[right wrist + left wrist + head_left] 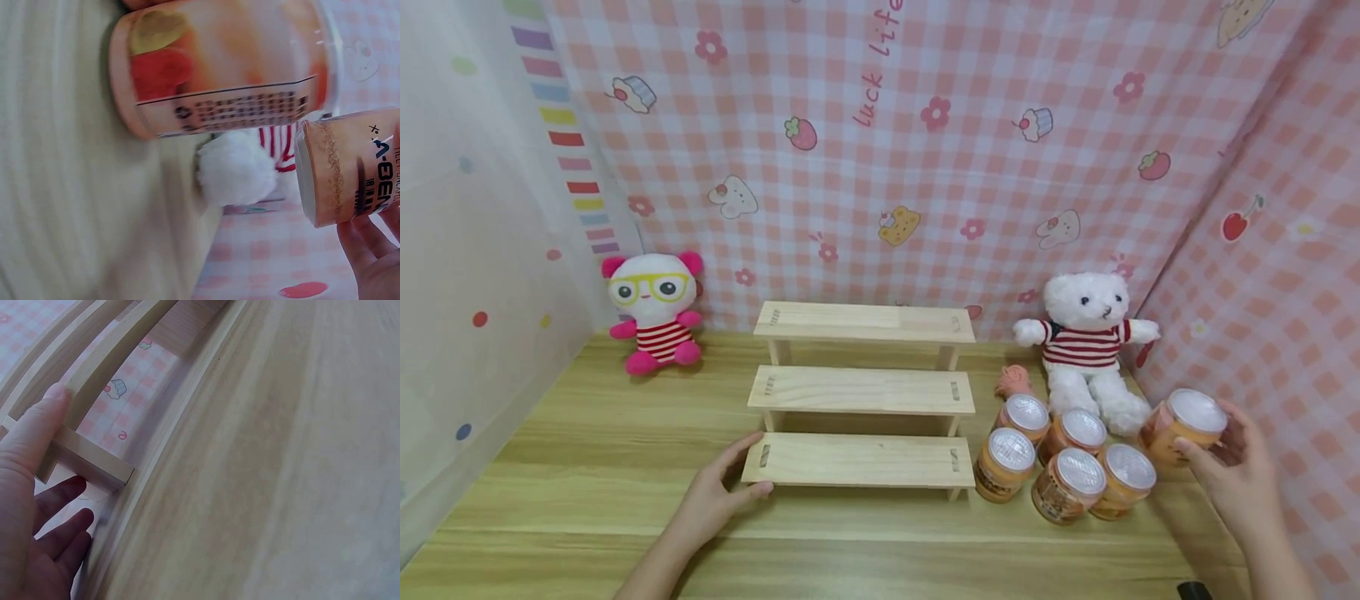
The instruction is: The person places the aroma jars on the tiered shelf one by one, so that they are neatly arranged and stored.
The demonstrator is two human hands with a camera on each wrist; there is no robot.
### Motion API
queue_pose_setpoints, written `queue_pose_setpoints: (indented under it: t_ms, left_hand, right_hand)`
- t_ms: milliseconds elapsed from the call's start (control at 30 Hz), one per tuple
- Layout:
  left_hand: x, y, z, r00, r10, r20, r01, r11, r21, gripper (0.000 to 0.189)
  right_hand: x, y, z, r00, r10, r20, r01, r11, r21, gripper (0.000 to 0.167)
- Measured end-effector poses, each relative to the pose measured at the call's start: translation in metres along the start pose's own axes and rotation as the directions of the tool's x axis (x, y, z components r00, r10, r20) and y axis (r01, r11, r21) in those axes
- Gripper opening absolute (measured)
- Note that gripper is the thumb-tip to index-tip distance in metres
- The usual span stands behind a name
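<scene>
A wooden three-step display stand (862, 392) stands on the table. My left hand (718, 492) grips the left end of its lowest step, thumb along the front edge and index finger at the back corner. In the left wrist view, the other fingers (65, 534) are spread beside the step's support. At the right, my right hand (1243, 475) holds an orange jar (1183, 425) with a clear lid. That jar (353, 169) is raised above the table in the right wrist view, with fingertips against its side. Several similar jars (1070, 486) stand grouped between the stand and this hand.
A white teddy bear (1086, 342) in a striped shirt sits behind the jars, next to a small pink object (1013, 381). A panda plush (657, 312) sits at the back left. Checked cloth (850, 167) hangs behind the table, and a black object (1193, 591) shows at the front right.
</scene>
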State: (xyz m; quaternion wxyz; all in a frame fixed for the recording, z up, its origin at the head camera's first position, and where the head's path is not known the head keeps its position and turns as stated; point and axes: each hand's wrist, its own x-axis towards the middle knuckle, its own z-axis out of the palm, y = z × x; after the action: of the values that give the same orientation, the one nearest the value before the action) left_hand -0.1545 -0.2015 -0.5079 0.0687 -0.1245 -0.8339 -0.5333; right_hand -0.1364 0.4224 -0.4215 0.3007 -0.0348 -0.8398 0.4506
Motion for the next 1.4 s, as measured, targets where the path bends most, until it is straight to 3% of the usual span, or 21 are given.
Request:
queue_pose_setpoints:
  t_ms: [200, 567, 767, 867, 1000, 1067, 1267, 1400]
  left_hand:
    - [0.0, 0.0, 0.0, 1.0, -0.013, -0.007, 0.013, 0.999, 0.04, 0.073]
    - [-0.001, 0.001, 0.002, 1.0, -0.03, -0.008, 0.03, 1.0, 0.007, 0.073]
    - [-0.001, 0.0, 0.002, 0.999, -0.043, -0.007, 0.043, 0.999, 0.011, 0.072]
    - [-0.001, 0.0, 0.001, 0.999, -0.045, -0.009, 0.045, 0.999, 0.012, 0.071]
    - [-0.001, 0.0, 0.001, 0.999, -0.041, -0.011, 0.041, 0.999, 0.007, 0.072]
    - [-0.001, 0.0, 0.001, 0.999, -0.038, -0.01, 0.038, 0.999, 0.002, 0.072]
    - [-0.001, 0.0, 0.001, 0.999, -0.035, -0.008, 0.035, 0.999, 0.015, 0.072]
    - [-0.001, -0.001, 0.001, 1.0, -0.029, -0.009, 0.029, 1.0, 0.009, 0.071]
  right_hand:
    - [0.006, -0.017, -0.003, 1.0, -0.025, -0.004, 0.025, 1.0, -0.005, 0.074]
    - [0.014, -0.045, 0.0, 0.991, -0.134, 0.01, 0.133, 0.991, 0.002, 0.071]
    - [0.018, -0.06, 0.006, 0.987, -0.155, 0.033, 0.153, 0.986, 0.074, 0.072]
    - [0.019, -0.071, 0.011, 0.987, -0.154, 0.049, 0.144, 0.975, 0.17, 0.071]
    - [0.019, -0.086, 0.018, 0.988, -0.137, 0.075, 0.094, 0.905, 0.414, 0.068]
    - [0.019, -0.093, 0.022, 0.985, -0.144, 0.09, 0.085, 0.875, 0.477, 0.067]
    - [0.025, -0.109, 0.034, 0.965, -0.24, 0.105, 0.184, 0.905, 0.383, 0.068]
    - [0.029, -0.117, 0.045, 0.959, -0.258, 0.119, 0.183, 0.882, 0.434, 0.067]
